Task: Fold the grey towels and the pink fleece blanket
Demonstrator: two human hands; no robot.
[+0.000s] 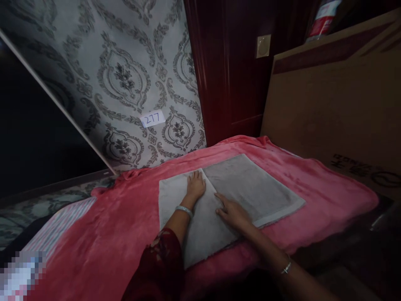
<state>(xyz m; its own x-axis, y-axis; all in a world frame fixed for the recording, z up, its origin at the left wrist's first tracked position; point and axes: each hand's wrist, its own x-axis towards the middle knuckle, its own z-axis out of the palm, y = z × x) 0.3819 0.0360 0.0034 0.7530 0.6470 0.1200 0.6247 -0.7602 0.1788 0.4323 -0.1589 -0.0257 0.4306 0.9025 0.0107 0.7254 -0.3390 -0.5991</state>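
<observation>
A grey towel point(250, 188) lies on a pink-red plush blanket point(131, 213). Its left part is a lighter grey folded layer point(206, 234), whose slanting edge runs down the middle. My left hand point(196, 184) rests palm down on this layer near its top corner, with the fingers stretched out. Beside the slanting edge, my right hand point(233, 212) touches the cloth with its index finger extended and its thumb apart. The right hand's other fingers are partly hidden. Neither hand grips anything that I can see.
A large cardboard box point(332, 104) stands at the right, with a red-labelled bottle point(322, 20) at its top. Behind the blanket are a patterned wall point(125, 79) and a dark red panel point(216, 71). A black screen-like panel point(40, 125) fills the left; striped fabric point(59, 221) lies below it.
</observation>
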